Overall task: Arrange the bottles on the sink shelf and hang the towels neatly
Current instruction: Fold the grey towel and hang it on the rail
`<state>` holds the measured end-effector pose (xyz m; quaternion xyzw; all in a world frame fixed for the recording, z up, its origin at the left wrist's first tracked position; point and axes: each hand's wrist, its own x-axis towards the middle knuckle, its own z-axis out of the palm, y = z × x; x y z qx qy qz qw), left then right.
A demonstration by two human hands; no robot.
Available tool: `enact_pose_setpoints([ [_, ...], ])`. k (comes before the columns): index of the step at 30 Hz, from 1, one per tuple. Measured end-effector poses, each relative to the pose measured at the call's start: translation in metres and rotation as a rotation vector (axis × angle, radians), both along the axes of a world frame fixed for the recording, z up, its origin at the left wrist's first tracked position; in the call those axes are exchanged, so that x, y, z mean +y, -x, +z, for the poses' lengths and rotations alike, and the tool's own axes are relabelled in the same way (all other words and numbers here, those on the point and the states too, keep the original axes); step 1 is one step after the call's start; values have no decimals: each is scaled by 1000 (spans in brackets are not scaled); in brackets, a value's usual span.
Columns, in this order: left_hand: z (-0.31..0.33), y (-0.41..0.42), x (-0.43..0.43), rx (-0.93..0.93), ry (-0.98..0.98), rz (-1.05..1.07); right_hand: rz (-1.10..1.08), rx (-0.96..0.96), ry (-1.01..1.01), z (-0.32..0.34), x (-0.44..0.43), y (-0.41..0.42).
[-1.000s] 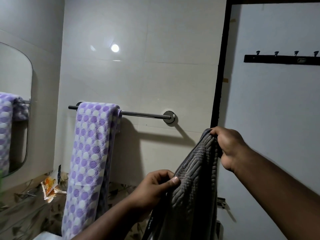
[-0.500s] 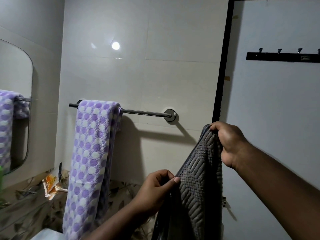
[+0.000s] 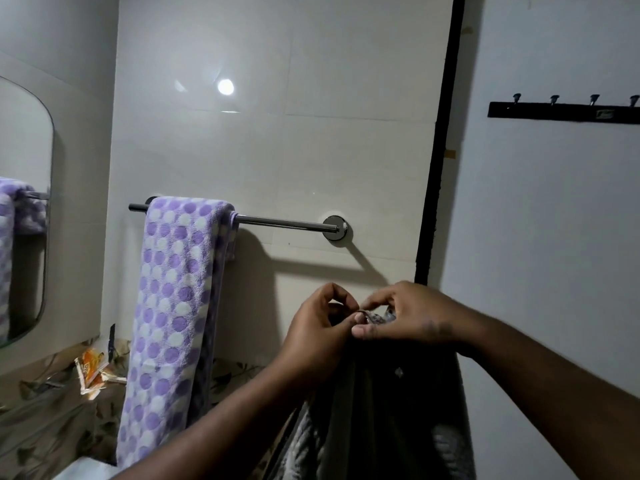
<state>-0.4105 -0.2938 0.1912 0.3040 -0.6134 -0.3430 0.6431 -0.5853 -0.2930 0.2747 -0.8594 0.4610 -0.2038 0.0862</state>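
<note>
Grey towel [image 3: 381,410]: hangs in front of the person, below and to the right of the rail, not yet on any support. Its top edge is gathered between both hands and the rest drops out of frame.
Left hand [image 3: 320,329]: thumb and forefinger closed in a pinch on the towel's top edge, other fingers curled.
Right hand [image 3: 412,317]: fingers curled over the same edge with the thumb underneath, clamped on the cloth and meeting the left hand.
Reason for hold: judged to be matching the two upper corners, so the towel folds narrow enough for the free stretch of rail.
Rail [image 3: 284,222]: chrome bar on the tiled wall, right portion bare.
Dotted towel [image 3: 180,289]: purple and white, draped over the rail's left end and hanging straight; judged finished.
Hook rack [image 3: 561,110]: on the door to the right, hooks bare; a possible alternative hanging place.
Bottles: none in view, so the shelf's condition cannot be told.
Ledge under mirror [image 3: 24,202]: orange sachets [image 3: 91,370] lie loose.
Risk: the fold may slip apart if either pinch loosens during the lift.
</note>
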Motion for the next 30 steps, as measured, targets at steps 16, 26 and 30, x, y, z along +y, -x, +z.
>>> enact_pose_setpoints([
  [16, -57, -26, 12, -432, 249, 208, 51, -688, -150, -17, -22, 9],
  [26, -68, -32, 6, -480, 374, 392, 138, -803, -100, -6, -25, -5],
  [30, -78, -33, 3, -435, 371, 437, 130, -832, -113, 0, -24, 2],
])
